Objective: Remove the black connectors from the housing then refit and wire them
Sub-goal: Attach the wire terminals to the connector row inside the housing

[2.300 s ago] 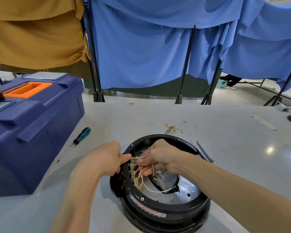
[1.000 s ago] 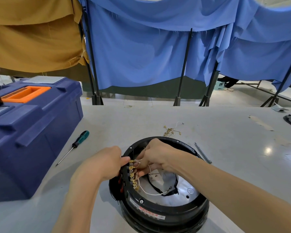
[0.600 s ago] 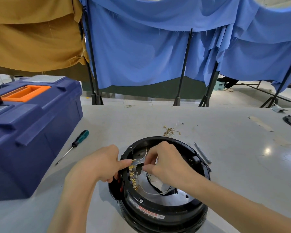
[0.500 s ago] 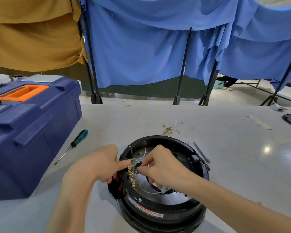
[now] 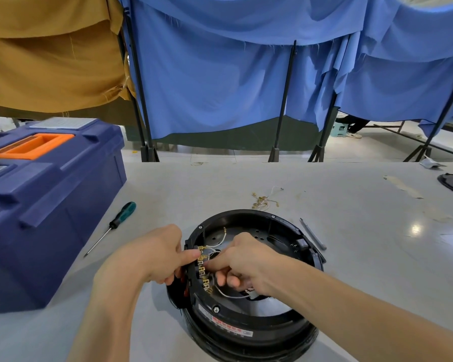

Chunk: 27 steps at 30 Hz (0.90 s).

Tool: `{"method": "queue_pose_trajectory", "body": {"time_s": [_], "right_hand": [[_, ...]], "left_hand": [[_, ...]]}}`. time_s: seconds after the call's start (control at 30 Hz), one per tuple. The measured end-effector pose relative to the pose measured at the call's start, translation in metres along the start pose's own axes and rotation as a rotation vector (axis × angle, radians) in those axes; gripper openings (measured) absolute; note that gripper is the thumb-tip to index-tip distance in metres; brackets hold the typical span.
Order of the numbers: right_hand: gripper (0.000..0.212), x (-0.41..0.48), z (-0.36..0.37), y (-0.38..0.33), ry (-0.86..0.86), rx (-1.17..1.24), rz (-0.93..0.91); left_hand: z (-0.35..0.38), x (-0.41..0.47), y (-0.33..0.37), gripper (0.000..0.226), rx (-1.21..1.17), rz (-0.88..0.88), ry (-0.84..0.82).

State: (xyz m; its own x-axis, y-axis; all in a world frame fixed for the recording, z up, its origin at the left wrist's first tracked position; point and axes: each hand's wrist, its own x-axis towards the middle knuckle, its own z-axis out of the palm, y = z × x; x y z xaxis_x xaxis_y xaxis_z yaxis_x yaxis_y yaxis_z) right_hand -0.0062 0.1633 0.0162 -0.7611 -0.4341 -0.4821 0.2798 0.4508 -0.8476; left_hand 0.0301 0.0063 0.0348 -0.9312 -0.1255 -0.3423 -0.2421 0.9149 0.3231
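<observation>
The black connectors with their row of brass spade terminals (image 5: 203, 270) sit seated along the left inner wall of the round black plastic housing (image 5: 246, 322), which rests on the grey table (image 5: 364, 218) just in front of the person. By that I judge the removal and refit done and the wiring under way. A few thin white wires (image 5: 230, 296) loop from the row into the housing's well, one of them ends free near the far wall, and most terminals look bare, so much of the wiring seems left. The left hand (image 5: 152, 257) grips the housing's rim, thumb laid along the top of the connectors and fingers curled round the outside. The right hand (image 5: 249, 259) reaches in from the other side, forefinger and thumb drawn together at the row, apparently on one wire's end (the pinch is too small to read for certain), with the other fingers curled under. Beyond the housing lies a loose tangle of brass terminals and white wire (image 5: 263, 201), probably leads not yet fitted. A slim grey metal tool (image 5: 313, 233) lies to the right, a green-and-black-handled screwdriver (image 5: 120, 218) to the left, beside a dark blue plastic toolbox with an orange handle (image 5: 50, 192). Blue cloth screens (image 5: 220, 87) hang behind the table.
</observation>
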Motion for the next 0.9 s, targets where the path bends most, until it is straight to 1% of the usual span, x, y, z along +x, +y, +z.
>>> {"method": "queue_pose_trajectory", "body": {"time_s": [0.13, 0.27, 0.33, 0.4, 0.47, 0.53, 0.57, 0.7, 0.73, 0.77, 0.8, 0.87, 0.9], "right_hand": [[0.006, 0.000, 0.003, 0.004, 0.037, 0.104, -0.005], [0.015, 0.003, 0.008, 0.009, 0.071, 0.205, 0.020], [0.004, 0.005, 0.011, 0.011, 0.095, 0.237, 0.030], [0.008, 0.006, 0.013, 0.012, 0.125, 0.265, 0.037], [0.004, 0.007, 0.016, 0.012, 0.152, 0.284, 0.037], [0.014, 0.008, 0.018, 0.013, 0.169, 0.304, 0.049], [0.014, 0.009, 0.019, 0.014, 0.178, 0.316, 0.046], [0.010, 0.010, 0.020, 0.015, 0.231, 0.337, 0.042], [0.006, 0.010, 0.020, 0.015, 0.239, 0.341, 0.041], [0.003, 0.012, 0.020, 0.015, 0.245, 0.351, 0.042], [0.007, 0.011, 0.020, 0.015, 0.242, 0.351, 0.052], [0.002, 0.011, 0.019, 0.015, 0.224, 0.351, 0.059], [0.008, 0.012, 0.018, 0.016, 0.218, 0.345, 0.064]], "left_hand": [[0.000, 0.001, 0.000, 0.053, -0.009, -0.012, -0.009], [0.001, 0.002, -0.001, 0.052, -0.019, -0.022, -0.015], [0.001, 0.002, 0.000, 0.052, -0.015, -0.027, -0.018], [0.001, 0.002, -0.001, 0.052, -0.013, -0.026, -0.017], [0.001, 0.002, -0.001, 0.053, -0.002, -0.020, -0.011], [0.001, 0.003, -0.002, 0.053, 0.008, -0.016, -0.004], [0.001, 0.003, -0.002, 0.054, 0.013, -0.015, -0.002], [0.001, 0.004, -0.003, 0.055, 0.027, -0.014, 0.002], [0.001, 0.004, -0.003, 0.056, 0.032, -0.012, 0.004], [0.001, 0.004, -0.004, 0.056, 0.036, -0.011, 0.008], [0.001, 0.005, -0.004, 0.056, 0.041, -0.011, 0.010], [0.001, 0.005, -0.004, 0.056, 0.049, -0.013, 0.008], [0.001, 0.005, -0.004, 0.056, 0.050, -0.012, 0.008]]}}
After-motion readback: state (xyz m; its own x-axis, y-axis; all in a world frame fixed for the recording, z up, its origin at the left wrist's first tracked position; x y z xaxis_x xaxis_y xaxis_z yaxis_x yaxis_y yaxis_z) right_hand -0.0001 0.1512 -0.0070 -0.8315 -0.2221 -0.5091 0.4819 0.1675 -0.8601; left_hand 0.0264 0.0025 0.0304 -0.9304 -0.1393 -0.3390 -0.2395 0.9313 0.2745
